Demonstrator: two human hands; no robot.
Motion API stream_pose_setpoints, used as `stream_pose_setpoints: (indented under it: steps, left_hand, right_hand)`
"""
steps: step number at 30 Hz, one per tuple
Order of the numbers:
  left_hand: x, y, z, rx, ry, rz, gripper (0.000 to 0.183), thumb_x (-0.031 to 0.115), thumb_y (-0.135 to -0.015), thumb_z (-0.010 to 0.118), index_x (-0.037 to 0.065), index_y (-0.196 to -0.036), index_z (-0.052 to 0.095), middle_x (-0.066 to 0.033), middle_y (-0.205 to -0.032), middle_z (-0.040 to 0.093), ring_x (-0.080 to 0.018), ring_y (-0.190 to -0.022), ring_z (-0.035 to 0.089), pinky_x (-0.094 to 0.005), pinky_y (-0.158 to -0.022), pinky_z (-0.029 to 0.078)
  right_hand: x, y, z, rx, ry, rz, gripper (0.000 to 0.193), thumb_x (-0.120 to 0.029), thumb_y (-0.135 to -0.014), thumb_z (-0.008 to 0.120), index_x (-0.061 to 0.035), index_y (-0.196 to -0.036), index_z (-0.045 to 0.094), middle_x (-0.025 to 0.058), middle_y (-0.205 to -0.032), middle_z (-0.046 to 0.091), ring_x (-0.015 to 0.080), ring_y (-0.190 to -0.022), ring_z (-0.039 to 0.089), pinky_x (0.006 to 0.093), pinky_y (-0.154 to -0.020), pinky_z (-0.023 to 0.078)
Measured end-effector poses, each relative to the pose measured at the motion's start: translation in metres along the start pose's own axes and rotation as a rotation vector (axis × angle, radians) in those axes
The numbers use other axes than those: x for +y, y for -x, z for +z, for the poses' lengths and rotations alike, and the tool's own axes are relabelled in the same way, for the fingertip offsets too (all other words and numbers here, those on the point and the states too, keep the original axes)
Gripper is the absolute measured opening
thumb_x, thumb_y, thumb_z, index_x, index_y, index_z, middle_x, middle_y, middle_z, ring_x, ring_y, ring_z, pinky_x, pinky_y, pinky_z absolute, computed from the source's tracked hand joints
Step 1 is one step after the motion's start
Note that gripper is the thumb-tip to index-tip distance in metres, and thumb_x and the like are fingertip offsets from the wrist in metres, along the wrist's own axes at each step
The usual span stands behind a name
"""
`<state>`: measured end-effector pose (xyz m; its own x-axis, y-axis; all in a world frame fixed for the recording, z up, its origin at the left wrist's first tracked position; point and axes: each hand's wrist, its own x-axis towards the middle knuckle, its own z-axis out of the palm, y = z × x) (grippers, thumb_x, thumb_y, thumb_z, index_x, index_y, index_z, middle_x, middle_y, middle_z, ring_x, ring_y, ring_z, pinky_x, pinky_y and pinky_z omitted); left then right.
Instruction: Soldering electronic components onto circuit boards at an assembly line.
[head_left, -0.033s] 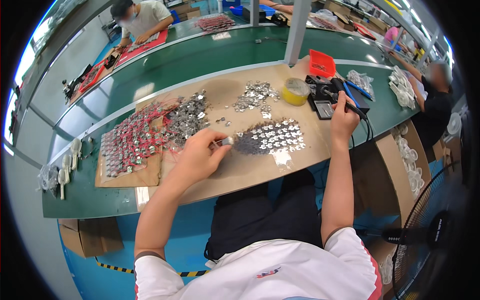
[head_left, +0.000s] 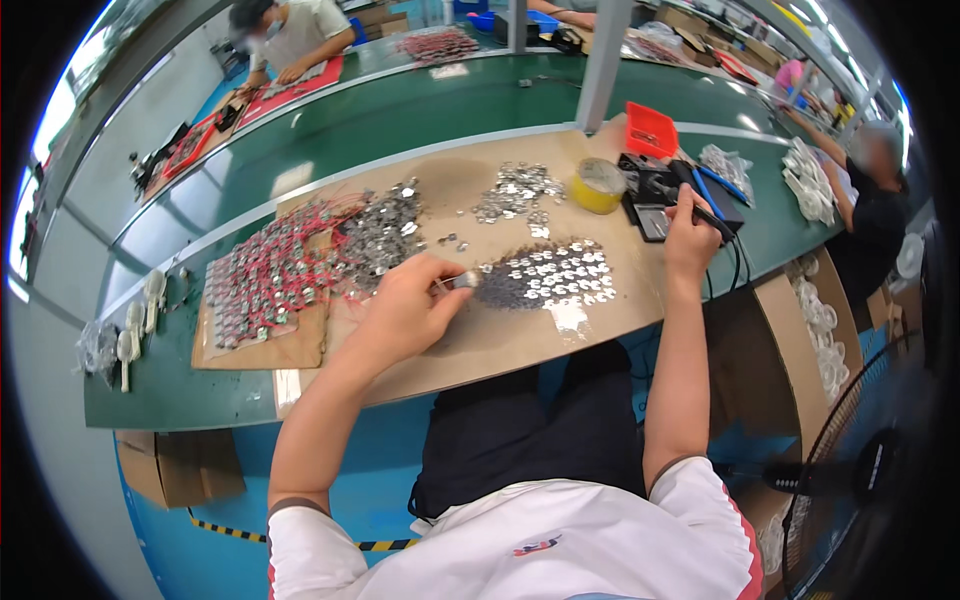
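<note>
My left hand (head_left: 405,312) is closed, with a small grey-and-white piece (head_left: 464,281) pinched between thumb and fingertips; its exact kind is too small to tell. It hovers at the left edge of a patch of small shiny metal parts (head_left: 560,275) laid out in rows on a dark, speckled area. My right hand (head_left: 692,240) is wrapped round the black handle of a soldering iron (head_left: 708,212). The iron's tip is over a black soldering station (head_left: 652,222), where dark parts make it hard to see.
Left lie small boards with red wires (head_left: 265,275) and a heap of metal parts (head_left: 380,230). Another metal pile (head_left: 517,190), yellow tape roll (head_left: 597,185), red tray (head_left: 650,130) and blue-handled pliers (head_left: 725,185) stand farther back. A fan (head_left: 870,470) is at lower right; co-workers sit across and right.
The view has shifted slightly. My left hand sits a little farther right, nearer the rows of metal parts, still pinching the small piece. My right hand keeps its hold on the soldering iron.
</note>
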<state>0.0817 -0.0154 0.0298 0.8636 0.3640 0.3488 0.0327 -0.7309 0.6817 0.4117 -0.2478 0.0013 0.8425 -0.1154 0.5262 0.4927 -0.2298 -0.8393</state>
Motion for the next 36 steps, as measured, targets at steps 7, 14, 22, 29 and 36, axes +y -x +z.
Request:
stream_pose_setpoints:
  steps: [7,14,22,29,36]
  left_hand:
    - [-0.006,0.002,0.037,-0.122,0.021,0.121,0.022,0.016,-0.088,0.077,0.000,-0.104,0.076,-0.0188,-0.102,0.072,-0.0376,-0.102,0.070,-0.0462,-0.091,0.056]
    - [-0.001,0.019,0.042,-0.029,0.195,0.020,0.024,0.018,-0.088,0.079,-0.001,-0.103,0.076,-0.0192,-0.097,0.072,-0.0365,-0.097,0.071,-0.0472,-0.090,0.055]
    - [-0.002,0.013,0.025,-0.066,0.454,-0.160,0.029,0.016,-0.089,0.075,-0.008,-0.105,0.077,-0.0267,-0.092,0.076,-0.0366,-0.088,0.076,-0.0422,-0.078,0.059]
    - [-0.013,0.018,0.013,-0.076,0.624,-0.242,0.029,0.019,-0.093,0.077,-0.007,-0.105,0.079,-0.0187,-0.084,0.078,-0.0227,-0.067,0.074,-0.0372,-0.065,0.058]
    - [-0.017,0.010,-0.017,-0.007,0.548,-0.181,0.033,0.028,-0.092,0.082,-0.004,-0.089,0.076,-0.0078,-0.072,0.071,-0.0131,-0.059,0.064,-0.0340,-0.058,0.052]
  right_hand:
    - [0.039,-0.002,-0.025,-0.494,-0.296,0.571,0.033,-0.027,-0.103,0.073,0.0013,-0.120,0.071,0.0161,-0.111,0.080,0.0039,-0.055,0.057,0.0183,-0.041,0.038]
    - [-0.052,0.112,-0.024,-0.786,-0.294,0.103,0.037,-0.014,-0.108,0.064,-0.0032,-0.143,0.066,0.0083,-0.105,0.074,0.0032,-0.064,0.056,0.0173,-0.044,0.040]
    - [-0.100,0.169,0.010,-1.068,-0.286,-0.473,0.037,0.005,-0.102,0.065,0.0008,-0.139,0.068,0.0137,-0.130,0.066,0.0134,-0.097,0.069,0.0229,-0.063,0.060]
    - [-0.116,0.178,0.020,-0.946,-0.209,-0.600,0.030,0.007,-0.094,0.074,0.0026,-0.123,0.073,0.0153,-0.115,0.072,0.0182,-0.088,0.071,0.0264,-0.062,0.060]
    - [-0.154,0.130,0.049,-0.926,-0.188,-0.675,0.019,0.006,-0.091,0.079,0.0014,-0.108,0.073,0.0065,-0.101,0.070,0.0117,-0.078,0.067,0.0240,-0.061,0.055]
